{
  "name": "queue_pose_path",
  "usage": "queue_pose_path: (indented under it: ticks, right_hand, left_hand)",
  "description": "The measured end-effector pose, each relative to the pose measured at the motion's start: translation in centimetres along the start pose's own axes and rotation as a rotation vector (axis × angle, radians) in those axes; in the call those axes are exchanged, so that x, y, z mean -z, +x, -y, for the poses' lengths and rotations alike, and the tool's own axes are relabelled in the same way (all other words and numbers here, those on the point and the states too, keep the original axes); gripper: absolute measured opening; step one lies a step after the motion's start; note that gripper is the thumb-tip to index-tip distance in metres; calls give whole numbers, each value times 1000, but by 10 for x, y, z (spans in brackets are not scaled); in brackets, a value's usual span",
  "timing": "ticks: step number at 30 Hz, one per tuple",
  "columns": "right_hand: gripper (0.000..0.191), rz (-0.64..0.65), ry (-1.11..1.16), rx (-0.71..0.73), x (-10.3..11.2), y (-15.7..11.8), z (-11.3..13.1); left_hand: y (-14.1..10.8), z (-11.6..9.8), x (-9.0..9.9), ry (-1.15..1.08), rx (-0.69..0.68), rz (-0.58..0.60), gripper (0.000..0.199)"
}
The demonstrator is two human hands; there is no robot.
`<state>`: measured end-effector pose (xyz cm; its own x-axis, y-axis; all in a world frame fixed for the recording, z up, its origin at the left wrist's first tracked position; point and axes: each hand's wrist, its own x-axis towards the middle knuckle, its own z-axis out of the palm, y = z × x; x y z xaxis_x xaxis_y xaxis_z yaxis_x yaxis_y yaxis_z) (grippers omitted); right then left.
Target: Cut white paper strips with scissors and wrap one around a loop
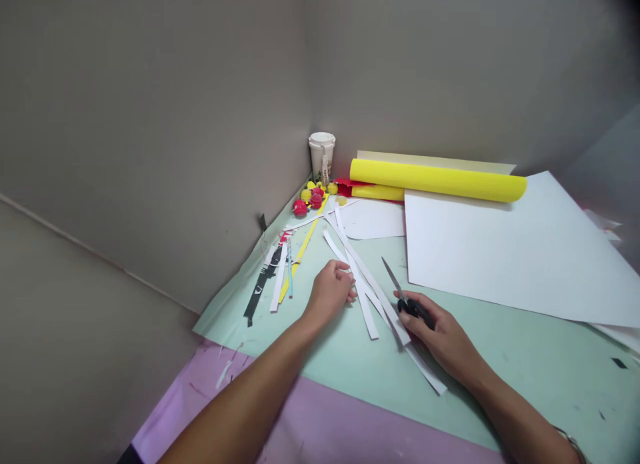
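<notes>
The right hand grips scissors. White strips seem floppy (best held by an end); whether the curled left hand pinches one, I cannot tell.

Grey walls meeting in corner; green sheet over purple surface.

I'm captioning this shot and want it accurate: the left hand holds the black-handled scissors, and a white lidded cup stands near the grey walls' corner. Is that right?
Not quite: the head view shows the black-handled scissors in the right hand, not the left hand. The white lidded cup does stand near the grey walls' corner.
</notes>
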<state>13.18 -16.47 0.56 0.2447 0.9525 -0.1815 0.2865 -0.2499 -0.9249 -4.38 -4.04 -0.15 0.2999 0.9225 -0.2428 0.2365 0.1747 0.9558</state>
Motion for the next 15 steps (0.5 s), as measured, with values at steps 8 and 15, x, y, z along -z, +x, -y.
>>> queue_pose_path:
  ticks: [8, 15]
  right_hand:
    - [53, -233, -196, 56, 25, -1, 8]
    - [64, -502, -884, 19, 96, 75, 7]
  left_hand:
    - [-10, 9, 2, 76, -139, -58, 22]
    - [-10, 10, 3, 121, -167, -25, 37]
